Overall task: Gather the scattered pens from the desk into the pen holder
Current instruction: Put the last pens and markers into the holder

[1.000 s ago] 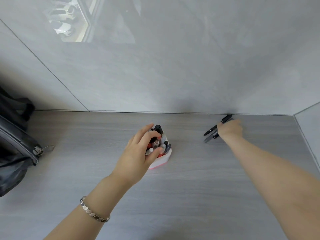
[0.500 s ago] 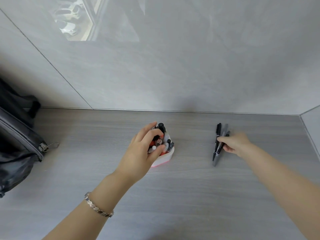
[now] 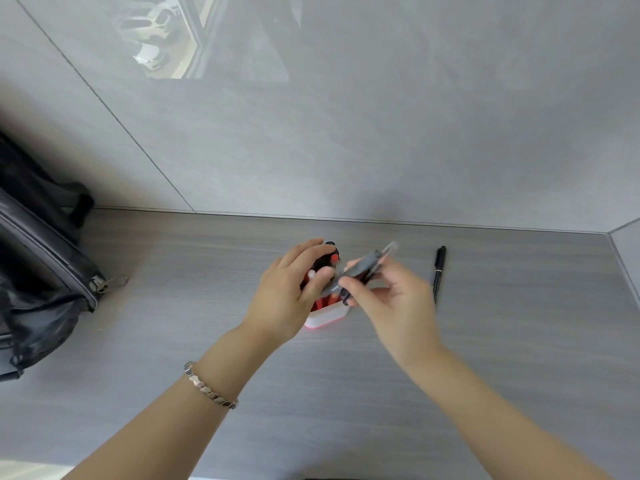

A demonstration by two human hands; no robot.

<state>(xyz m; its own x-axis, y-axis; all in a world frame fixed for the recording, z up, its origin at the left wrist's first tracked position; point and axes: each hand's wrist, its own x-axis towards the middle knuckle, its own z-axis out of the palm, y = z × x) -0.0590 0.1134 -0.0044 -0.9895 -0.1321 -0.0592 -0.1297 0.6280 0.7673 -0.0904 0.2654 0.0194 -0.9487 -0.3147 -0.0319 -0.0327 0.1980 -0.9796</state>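
Observation:
A small red and white pen holder (image 3: 325,315) stands on the grey desk, with several pens upright in it. My left hand (image 3: 294,289) wraps around its top and the pens there. My right hand (image 3: 391,299) hovers just right of the holder, shut on two pens (image 3: 363,268), grey and dark, tilted with their lower ends over the holder's opening. They are motion-blurred. One black pen (image 3: 438,273) lies alone on the desk to the right, pointing away from me.
A black bag (image 3: 38,271) with a metal zipper pull sits at the left edge of the desk. A grey wall (image 3: 346,133) rises behind the desk, and a side wall closes the far right corner.
My right hand lifted two pens off the desk and carried them left to the holder, leaving one black pen behind. My left hand stayed on the holder.

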